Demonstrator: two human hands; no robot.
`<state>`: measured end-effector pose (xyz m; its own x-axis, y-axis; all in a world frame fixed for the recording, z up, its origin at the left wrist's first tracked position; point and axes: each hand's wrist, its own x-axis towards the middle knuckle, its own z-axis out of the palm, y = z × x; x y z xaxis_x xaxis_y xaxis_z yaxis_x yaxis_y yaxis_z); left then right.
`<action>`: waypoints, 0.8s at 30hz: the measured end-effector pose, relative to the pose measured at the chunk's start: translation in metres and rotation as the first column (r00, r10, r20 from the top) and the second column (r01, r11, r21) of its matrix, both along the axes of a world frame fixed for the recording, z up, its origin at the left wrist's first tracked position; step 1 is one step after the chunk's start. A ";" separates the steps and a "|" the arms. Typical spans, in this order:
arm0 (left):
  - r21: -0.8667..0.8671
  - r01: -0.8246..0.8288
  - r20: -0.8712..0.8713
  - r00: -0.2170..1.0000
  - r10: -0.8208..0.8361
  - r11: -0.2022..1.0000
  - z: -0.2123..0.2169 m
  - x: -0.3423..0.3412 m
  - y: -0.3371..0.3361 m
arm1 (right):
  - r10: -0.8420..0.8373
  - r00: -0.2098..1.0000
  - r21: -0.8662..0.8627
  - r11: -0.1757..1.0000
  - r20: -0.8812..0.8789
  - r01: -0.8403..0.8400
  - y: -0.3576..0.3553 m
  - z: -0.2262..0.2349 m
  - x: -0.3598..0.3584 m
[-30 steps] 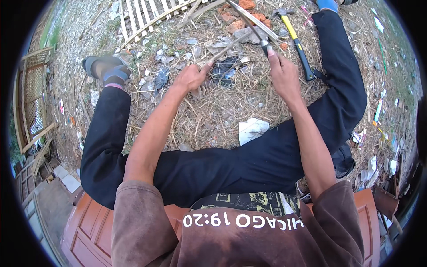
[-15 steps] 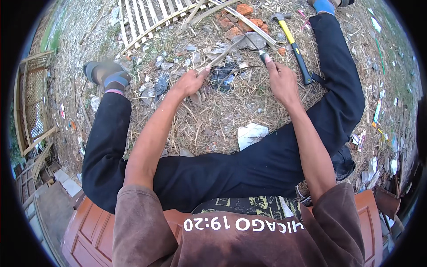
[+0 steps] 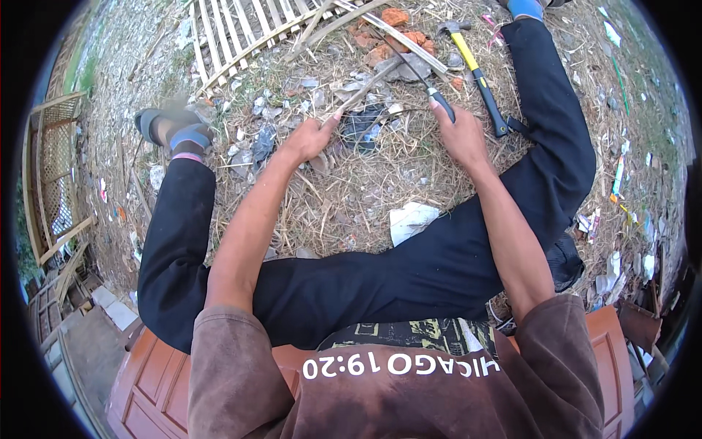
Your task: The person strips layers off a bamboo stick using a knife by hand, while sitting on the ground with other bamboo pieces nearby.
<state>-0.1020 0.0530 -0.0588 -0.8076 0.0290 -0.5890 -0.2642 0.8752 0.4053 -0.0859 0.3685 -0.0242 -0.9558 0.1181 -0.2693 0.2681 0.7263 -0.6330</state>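
Head view, looking down: the left hand (image 3: 308,140) pinches a thin wooden strip (image 3: 358,97) slanting away over strawy ground (image 3: 351,186). The right hand (image 3: 462,135) is wrapped around a dark-handled, long-bladed tool (image 3: 441,104). Its blade sits lower than a second ago, now crossing the strip's far end; contact is unclear. Rightward lies a yellow-and-black hammer (image 3: 479,80). Crumpled black plastic (image 3: 357,129) between the hands may be a bag, contents unclear.

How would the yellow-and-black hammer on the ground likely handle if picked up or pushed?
The hammer would probably feel head-heavy, since its claw head looks metallic. The thick, straight handle should stay stiff when lifted. Pushed, it would likely pivot or drag rather than roll, because the head juts out sideways and it lies on straw-strewn ground.
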 end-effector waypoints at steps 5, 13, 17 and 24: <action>0.086 -0.109 0.176 0.980 0.093 0.990 0.021 -0.003 0.014 | -0.031 0.982 -0.343 0.938 -0.188 -0.036 -0.012 0.055 -0.001; 0.081 -0.012 0.212 0.977 -0.006 0.997 0.022 -0.014 -0.002 | -0.021 0.994 -0.267 0.964 -0.111 -0.010 -0.007 0.044 -0.009; 0.268 -0.018 0.206 0.978 -0.039 0.963 0.050 -0.027 -0.016 | -0.200 0.972 -0.599 0.796 -0.122 0.088 0.005 0.045 -0.015; 0.530 -0.241 0.308 0.948 0.080 0.813 0.174 -0.054 -0.023 | -0.240 0.956 -0.867 0.497 -0.170 -0.029 0.006 0.061 -0.025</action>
<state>-0.1558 0.0302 0.1154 -0.6498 0.2990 -0.6988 -0.5456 0.4567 0.7027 -0.1110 0.3742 0.0364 -0.9958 0.0630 -0.0664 0.0502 -0.2313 -0.9716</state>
